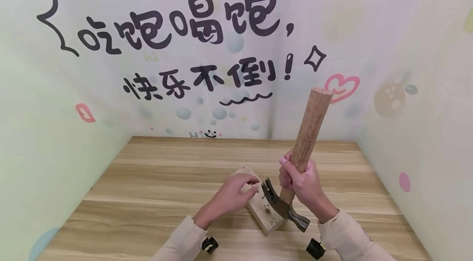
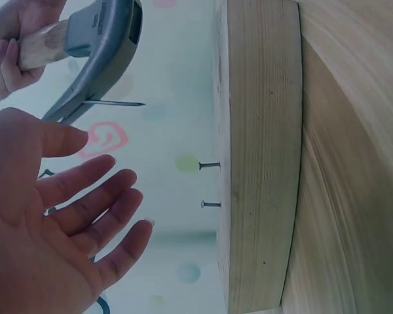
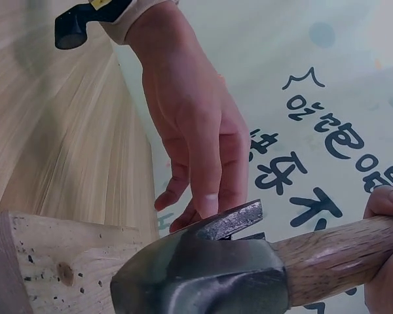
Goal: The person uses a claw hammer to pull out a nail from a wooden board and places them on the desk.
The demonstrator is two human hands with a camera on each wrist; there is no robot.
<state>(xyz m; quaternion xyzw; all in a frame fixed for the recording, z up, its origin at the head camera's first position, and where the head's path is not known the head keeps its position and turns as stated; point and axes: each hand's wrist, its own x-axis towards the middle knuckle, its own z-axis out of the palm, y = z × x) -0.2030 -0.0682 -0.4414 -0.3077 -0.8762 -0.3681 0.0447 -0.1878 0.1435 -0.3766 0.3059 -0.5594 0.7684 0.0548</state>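
Hammer (image 3: 206, 278), right hand (image 1: 306, 181), fingers curled round its handle (image 1: 312, 127), left hand (image 1: 232, 194) above wooden block (image 1: 260, 207), fingers loosely bent, empty

Head view: block (image 1: 260, 207) is seen from above, forward-down, farthest off. Left wrist: block's side is faced close up, rolled sideways. Right wrist: block is seen past the near hammer (image 3: 249, 269). Block and hammer are shared by both wrist views.
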